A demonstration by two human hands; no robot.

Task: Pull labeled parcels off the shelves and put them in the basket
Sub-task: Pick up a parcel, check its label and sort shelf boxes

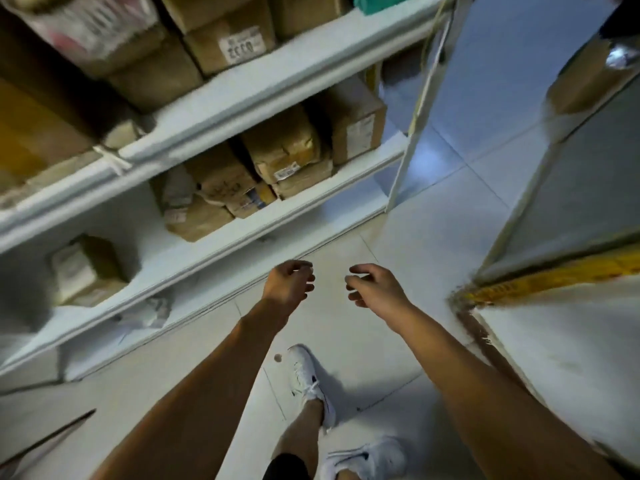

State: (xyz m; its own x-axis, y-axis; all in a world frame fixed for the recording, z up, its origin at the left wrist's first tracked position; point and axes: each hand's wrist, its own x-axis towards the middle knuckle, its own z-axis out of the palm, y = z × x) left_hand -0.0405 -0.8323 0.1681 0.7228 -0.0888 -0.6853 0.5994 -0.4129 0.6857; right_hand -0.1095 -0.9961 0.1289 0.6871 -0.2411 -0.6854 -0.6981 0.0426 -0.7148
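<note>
Both arms are stretched out over the floor, and the left hand and right hand sit near each other with a small gap between them, fingers loosely curled inward, holding nothing at all. Below them are pale floor tiles, plus a white sneaker stepping forward and a second one at the near edge. Off to the left runs a white shelving unit stacked with brown parcels. One box on the upper shelf has a white label with big printed digits, and a taller box at the right end of the middle shelf carries a label too. More wrapped parcels are jammed beside it, pretty blurry. On the right there's another white unit with a yellow strip along its edge. Can't spot a basket anywhere in this view.
</note>
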